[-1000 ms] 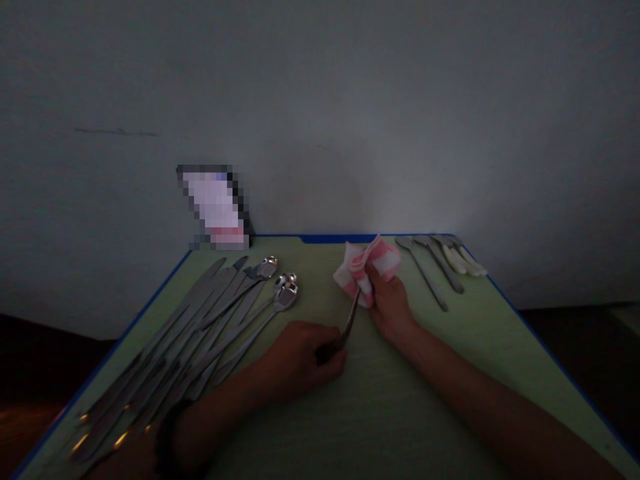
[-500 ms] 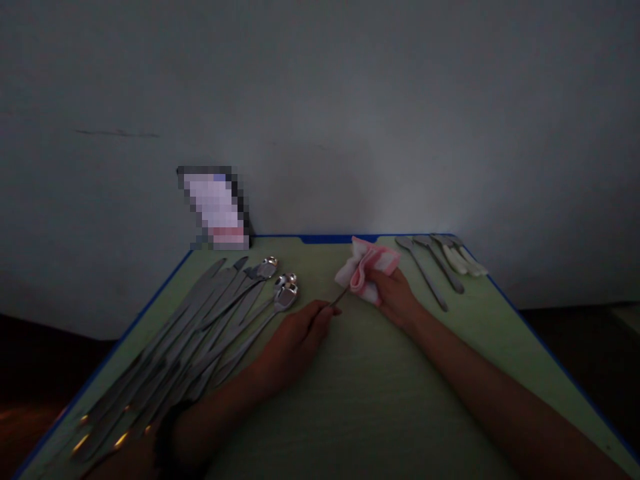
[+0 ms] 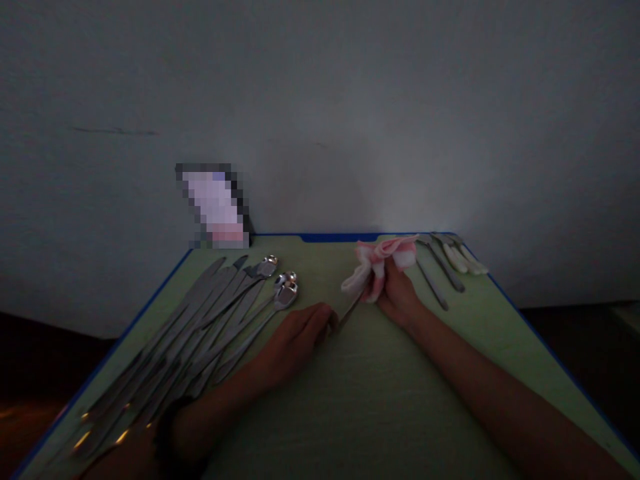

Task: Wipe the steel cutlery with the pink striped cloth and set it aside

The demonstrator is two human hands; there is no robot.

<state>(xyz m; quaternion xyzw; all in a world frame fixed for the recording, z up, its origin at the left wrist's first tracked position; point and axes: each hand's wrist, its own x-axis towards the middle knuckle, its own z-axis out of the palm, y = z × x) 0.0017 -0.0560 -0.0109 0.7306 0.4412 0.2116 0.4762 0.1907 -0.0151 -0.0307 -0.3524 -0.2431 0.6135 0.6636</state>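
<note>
My left hand [image 3: 300, 333] is closed around the near end of a slim metal utensil [image 3: 350, 312] that slants up to the right. My right hand [image 3: 397, 293] grips a pink and white checked cloth [image 3: 383, 260] bunched around the utensil's far end, which the cloth hides. Both hands rest low over the green table top [image 3: 380, 400] near its middle.
A large spread of knives and spoons [image 3: 200, 320] lies on the left half of the table. A few more utensils [image 3: 445, 260] lie at the far right corner. A blurred-out upright object [image 3: 215, 207] stands at the far left edge against the wall.
My left hand slid up along the utensil away from me. My right hand moved the cloth farther up and to the right, toward the utensils at the far right.
</note>
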